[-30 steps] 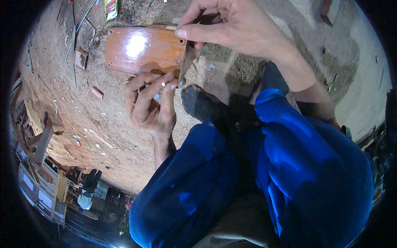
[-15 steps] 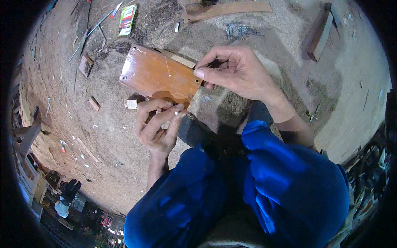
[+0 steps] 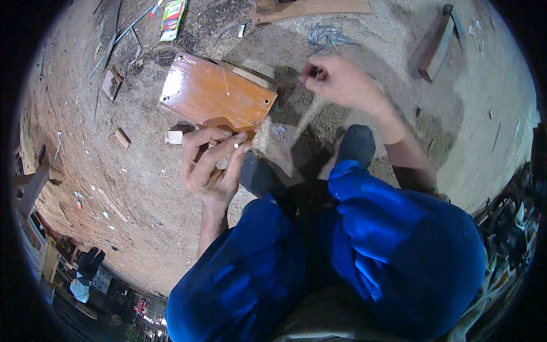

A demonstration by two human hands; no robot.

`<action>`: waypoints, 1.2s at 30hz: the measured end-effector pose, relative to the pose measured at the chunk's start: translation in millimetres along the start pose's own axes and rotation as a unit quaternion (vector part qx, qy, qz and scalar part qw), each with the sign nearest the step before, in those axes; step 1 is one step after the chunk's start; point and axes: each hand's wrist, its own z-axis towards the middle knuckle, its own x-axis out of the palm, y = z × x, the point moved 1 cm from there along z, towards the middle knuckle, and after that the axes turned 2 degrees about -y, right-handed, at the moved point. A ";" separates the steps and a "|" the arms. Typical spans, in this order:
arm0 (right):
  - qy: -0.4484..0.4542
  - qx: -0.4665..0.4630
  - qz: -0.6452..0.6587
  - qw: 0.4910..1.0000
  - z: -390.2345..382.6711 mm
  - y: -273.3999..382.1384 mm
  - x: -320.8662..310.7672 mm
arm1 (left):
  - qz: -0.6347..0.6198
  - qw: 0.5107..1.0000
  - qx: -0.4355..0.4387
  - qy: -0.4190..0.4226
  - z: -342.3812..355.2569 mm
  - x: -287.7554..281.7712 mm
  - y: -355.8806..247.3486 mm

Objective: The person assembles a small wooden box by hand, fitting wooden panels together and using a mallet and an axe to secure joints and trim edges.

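Observation:
A glossy orange-brown wooden panel [image 3: 208, 88] with small holes near its corners lies on the ground in front of me, with a paler wooden strip [image 3: 250, 75] along its far edge. At its near edge, my left hand [image 3: 212, 162] pinches a small white stick [image 3: 236, 146], whose round end shows between finger and thumb. To the right of the panel and apart from it, my right hand [image 3: 341, 82] hangs over the ground with its fingers curled together. Whatever it may hold is hidden. Beyond it lies a loose pile of nails [image 3: 327, 37].
A hammer [image 3: 437, 48] lies at the far right. Wood blocks [image 3: 112, 84] and offcuts [image 3: 122, 138] are scattered on the left, near a green-and-white packet [image 3: 172, 21]. A curved board [image 3: 313, 8] lies at the back. My feet [image 3: 356, 145] are close to the panel.
My right hand has left the panel's right corner and moved right and away from me, toward the nails. My left hand keeps the white stick by the panel's near edge.

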 end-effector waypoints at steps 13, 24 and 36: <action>-0.051 -0.076 -0.060 0.994 -35.2 -28.1 125.8 | 0.020 0.999 0.027 -0.018 -3.2 -10.1 9.2; 0.103 -0.261 -0.035 0.959 -22.4 -32.6 97.7 | -0.007 0.999 0.028 -0.029 0.1 -10.5 13.8; -0.322 -0.221 -0.190 0.901 78.3 1.0 -69.7 | 0.002 1.000 -0.010 0.005 12.1 -13.4 1.6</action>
